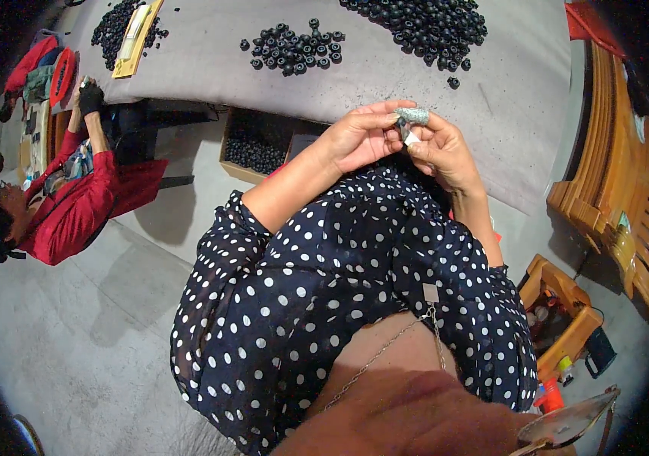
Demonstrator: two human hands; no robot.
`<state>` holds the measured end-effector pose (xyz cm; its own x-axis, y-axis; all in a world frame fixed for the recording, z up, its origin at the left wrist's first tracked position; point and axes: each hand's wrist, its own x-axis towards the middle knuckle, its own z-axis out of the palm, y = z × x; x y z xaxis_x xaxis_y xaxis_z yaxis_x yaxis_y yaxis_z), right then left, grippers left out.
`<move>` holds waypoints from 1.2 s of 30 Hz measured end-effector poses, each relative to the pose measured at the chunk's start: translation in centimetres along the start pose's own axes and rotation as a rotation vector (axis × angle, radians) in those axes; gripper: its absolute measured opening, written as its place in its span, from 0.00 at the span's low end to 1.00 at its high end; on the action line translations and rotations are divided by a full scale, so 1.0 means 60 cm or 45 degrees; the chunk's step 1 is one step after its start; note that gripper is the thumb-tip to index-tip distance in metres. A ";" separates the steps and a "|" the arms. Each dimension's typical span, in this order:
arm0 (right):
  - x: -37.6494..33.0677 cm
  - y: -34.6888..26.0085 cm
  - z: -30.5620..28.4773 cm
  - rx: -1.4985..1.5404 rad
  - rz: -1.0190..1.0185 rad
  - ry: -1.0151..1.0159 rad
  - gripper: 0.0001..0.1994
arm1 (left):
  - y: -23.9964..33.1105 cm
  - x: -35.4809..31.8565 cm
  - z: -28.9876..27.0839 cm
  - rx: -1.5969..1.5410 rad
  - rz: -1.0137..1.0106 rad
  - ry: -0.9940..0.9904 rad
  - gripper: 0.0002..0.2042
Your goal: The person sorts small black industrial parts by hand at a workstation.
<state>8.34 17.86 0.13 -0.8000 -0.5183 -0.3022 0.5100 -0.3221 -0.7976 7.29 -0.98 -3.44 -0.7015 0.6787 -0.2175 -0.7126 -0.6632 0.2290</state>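
My left hand [362,138] and my right hand [446,154] meet at the table's near edge, close to my body. Pinched in the left fingertips is a small black part [402,125], like the round pieces on the table. Grey-green wrapping [413,115] covers a right fingertip, which touches the part. Between the right thumb and fingers a small white piece [412,139] shows; its kind is hidden by the fingers. Beyond my hands lie a small pile of black ring-shaped parts [294,49] and a larger pile [431,30] to its right.
Grey cloth covers the table [210,45]. Below its edge stands a cardboard box [242,173] holding black parts. At left a person in red [74,205] works near another black pile [112,29]. Wooden furniture [605,167] and a wooden stool [579,315] are at right.
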 end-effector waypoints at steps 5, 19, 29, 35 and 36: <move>-0.001 -0.005 0.002 0.045 0.028 -0.008 0.22 | 0.000 -0.002 0.018 0.001 0.011 0.070 0.16; -0.002 0.002 -0.005 0.050 0.011 -0.008 0.22 | 0.000 0.001 0.014 0.008 -0.010 0.029 0.16; 0.001 0.005 -0.017 0.091 -0.009 -0.064 0.22 | -0.002 0.007 0.010 -0.020 0.012 -0.010 0.16; 0.001 0.003 -0.015 0.106 0.003 -0.047 0.22 | -0.002 0.006 0.014 -0.002 0.012 0.005 0.16; 0.001 0.004 -0.015 0.107 0.004 -0.045 0.22 | -0.002 0.006 0.012 -0.025 0.012 -0.001 0.16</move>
<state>8.10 18.46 -0.55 -0.7874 -0.5467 -0.2848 0.5386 -0.3852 -0.7494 7.09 -0.44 -2.88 -0.7082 0.6725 -0.2150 -0.7060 -0.6755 0.2127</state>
